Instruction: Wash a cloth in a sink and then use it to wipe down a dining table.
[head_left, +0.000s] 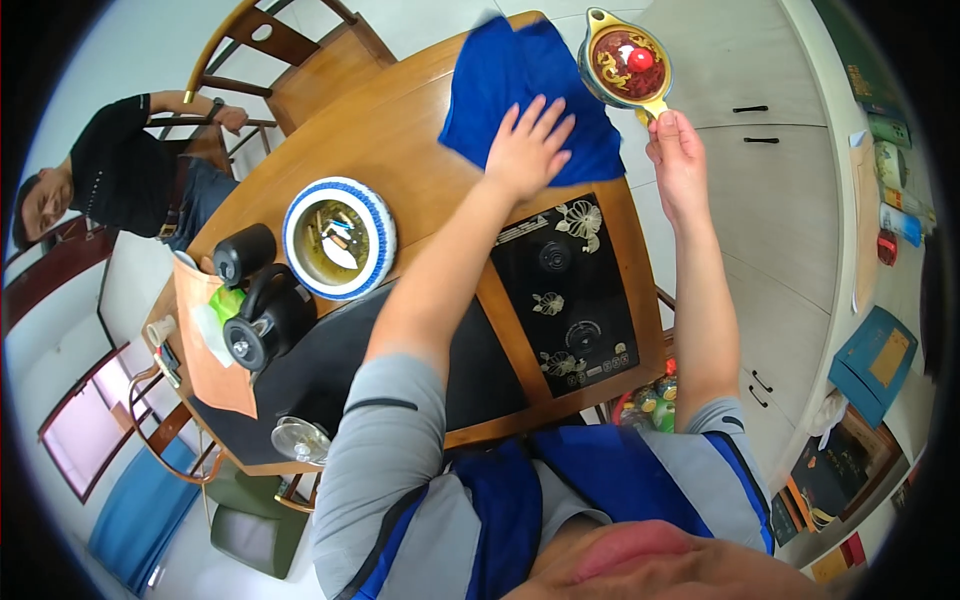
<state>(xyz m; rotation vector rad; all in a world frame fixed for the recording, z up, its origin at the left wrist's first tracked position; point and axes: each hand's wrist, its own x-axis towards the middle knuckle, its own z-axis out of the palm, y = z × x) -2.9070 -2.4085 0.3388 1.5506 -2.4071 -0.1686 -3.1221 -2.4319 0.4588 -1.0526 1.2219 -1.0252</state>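
My left hand (527, 152) lies with spread fingers on a blue cloth (525, 82), which covers a corner of the wooden table (405, 97). With my right hand (679, 157) I grip the handle of a yellow-rimmed ornamental pot (628, 64), raised beyond the table's right edge; it has a dark red lid with gold decoration and a red knob. Just below the cloth, a black electric stove panel (562, 300) with flower patterns is set into the table. To the left stands a blue-and-white rimmed bowl (339, 238) holding murky liquid and debris.
A black kettle (281, 315), a black canister (244, 253) and a glass lid (301, 441) are at the table's left. A person (120, 165) in black sits beyond it, near a wooden chair (322, 67). Cabinets (765, 195) and a laden counter line the right side.
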